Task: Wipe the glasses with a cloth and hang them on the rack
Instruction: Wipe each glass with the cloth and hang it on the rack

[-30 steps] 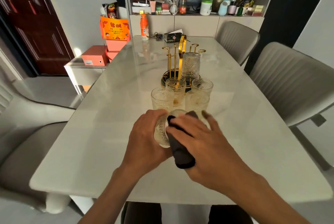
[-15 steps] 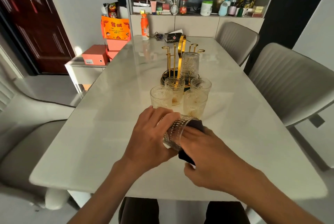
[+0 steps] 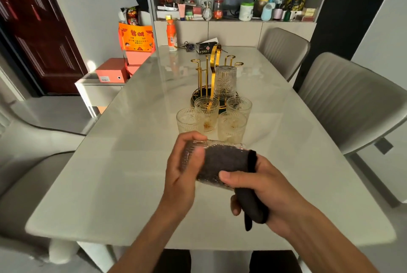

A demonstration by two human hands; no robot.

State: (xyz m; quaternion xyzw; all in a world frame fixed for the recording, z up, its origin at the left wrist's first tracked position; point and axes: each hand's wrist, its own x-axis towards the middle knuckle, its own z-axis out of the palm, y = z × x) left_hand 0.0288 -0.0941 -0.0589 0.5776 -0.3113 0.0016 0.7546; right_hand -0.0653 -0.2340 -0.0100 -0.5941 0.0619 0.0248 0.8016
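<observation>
I see the left hand (image 3: 182,171) curled round the base end of a patterned glass (image 3: 198,158), which lies on its side above the near part of the pale table (image 3: 110,173), its mouth turned toward the right. The dark cloth (image 3: 226,162) is stuffed inside the glass and shows through its wall; the rest of it trails out of the mouth and down through the right hand (image 3: 264,191), whose fingers are closed on it while the thumb presses against the glass near the rim. Just beyond the hands, four more glasses (image 3: 190,119) stand upright in a tight cluster, mouths up. Behind them sits the gold rack (image 3: 214,61) on its dark round base, with one glass (image 3: 225,81) hung upside down on a peg at its right side; the other pegs I can see are bare. An orange bottle (image 3: 171,35) stands at the table's far end, and grey chairs (image 3: 352,101) line the right side.
</observation>
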